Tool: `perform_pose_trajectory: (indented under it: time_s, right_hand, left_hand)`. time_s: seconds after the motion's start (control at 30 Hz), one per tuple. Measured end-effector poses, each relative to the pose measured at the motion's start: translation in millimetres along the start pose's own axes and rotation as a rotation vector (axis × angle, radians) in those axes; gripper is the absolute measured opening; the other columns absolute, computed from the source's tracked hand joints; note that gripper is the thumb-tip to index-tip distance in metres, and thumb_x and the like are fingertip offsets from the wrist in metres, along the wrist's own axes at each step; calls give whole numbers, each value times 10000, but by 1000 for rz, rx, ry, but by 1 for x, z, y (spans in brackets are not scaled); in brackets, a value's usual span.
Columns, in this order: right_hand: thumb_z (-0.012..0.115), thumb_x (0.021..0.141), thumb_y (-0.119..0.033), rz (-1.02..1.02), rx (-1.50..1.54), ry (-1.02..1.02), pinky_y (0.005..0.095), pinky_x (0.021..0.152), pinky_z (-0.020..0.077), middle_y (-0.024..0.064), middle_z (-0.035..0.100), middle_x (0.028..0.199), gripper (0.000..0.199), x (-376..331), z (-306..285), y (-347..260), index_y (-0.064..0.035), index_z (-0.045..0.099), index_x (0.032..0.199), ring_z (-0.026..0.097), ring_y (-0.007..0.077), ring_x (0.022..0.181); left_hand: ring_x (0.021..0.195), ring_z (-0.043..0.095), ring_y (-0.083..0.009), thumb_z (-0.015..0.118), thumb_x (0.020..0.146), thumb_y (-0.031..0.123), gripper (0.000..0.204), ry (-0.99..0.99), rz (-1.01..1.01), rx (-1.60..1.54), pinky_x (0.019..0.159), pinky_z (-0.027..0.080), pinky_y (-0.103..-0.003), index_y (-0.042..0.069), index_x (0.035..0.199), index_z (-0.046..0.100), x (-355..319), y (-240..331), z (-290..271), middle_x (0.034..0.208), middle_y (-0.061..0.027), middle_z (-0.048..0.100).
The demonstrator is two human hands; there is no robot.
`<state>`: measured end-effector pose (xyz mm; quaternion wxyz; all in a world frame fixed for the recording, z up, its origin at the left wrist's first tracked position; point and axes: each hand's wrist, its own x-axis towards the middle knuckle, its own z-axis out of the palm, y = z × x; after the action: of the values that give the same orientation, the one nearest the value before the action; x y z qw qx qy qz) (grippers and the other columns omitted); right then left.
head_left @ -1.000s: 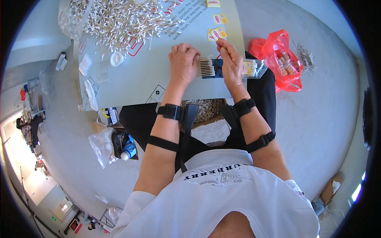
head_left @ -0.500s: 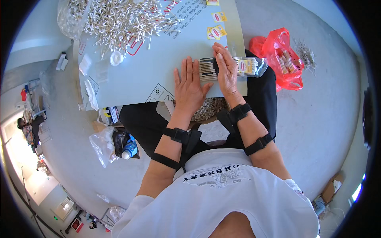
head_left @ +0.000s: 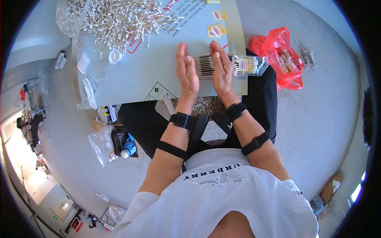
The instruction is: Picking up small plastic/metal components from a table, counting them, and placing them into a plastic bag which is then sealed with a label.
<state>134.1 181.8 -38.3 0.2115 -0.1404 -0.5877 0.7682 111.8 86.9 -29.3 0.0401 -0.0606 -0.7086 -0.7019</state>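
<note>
A row of cotton swabs [head_left: 204, 66] lies on the board between my two upright palms. My left hand [head_left: 187, 72] stands on its edge at the left ends of the swabs, fingers stretched out. My right hand [head_left: 222, 70] faces it from the other side, fingers also straight, its palm against the right ends. Just beyond the right hand lies a clear plastic bag [head_left: 260, 66] with cotton swabs and a yellow label [head_left: 245, 64] inside. It reaches past the board's edge over my thigh. Neither hand closes around anything.
A big heap of loose swabs [head_left: 115, 23] covers the board's [head_left: 131, 79] far left, with a white round cap [head_left: 115, 56] nearby. Yellow cards [head_left: 216, 30] lie far right. A red bag [head_left: 279, 59] of packs stands right; a box of swabs [head_left: 206, 106] sits below the board.
My left hand has turned from lying flat, palm down, to standing on its edge at the swabs' ends. The right hand has shifted slightly left.
</note>
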Motion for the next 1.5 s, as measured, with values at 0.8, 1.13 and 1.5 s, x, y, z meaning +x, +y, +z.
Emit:
perform_pose_trajectory:
  time_s: [0.8, 1.13, 1.5]
  right_hand:
    - [775, 696, -84, -387, -1044, -670, 403, 1106, 371, 37, 540, 1368, 563, 20, -54, -33, -101, 609, 1234, 387, 271, 1367]
    - [625, 879, -6, -31, -163, -251, 312, 1067, 381, 92, 530, 1373, 460, 4, -44, -30, -26, 531, 1328, 466, 187, 1295]
    - [513, 990, -91, -95, -226, -62, 311, 1071, 360, 138, 523, 1376, 340, -8, -5, -1, 25, 526, 1309, 483, 215, 1271]
  left_hand:
    - [1469, 201, -268, 618, 889, 360, 770, -562, 258, 1171, 1179, 126, -521, 81, 1512, 262, -24, 10, -36, 1586, -121, 214]
    - [1470, 160, -343, 559, 947, 329, 736, -332, 202, 755, 1183, 135, -459, 6, 1509, 209, -22, 12, -31, 1578, -208, 171]
    - [1386, 360, -284, 431, 1033, 328, 571, 4, 106, 186, 1123, 294, -391, 4, 1484, 297, -12, -7, -2, 1521, -188, 329]
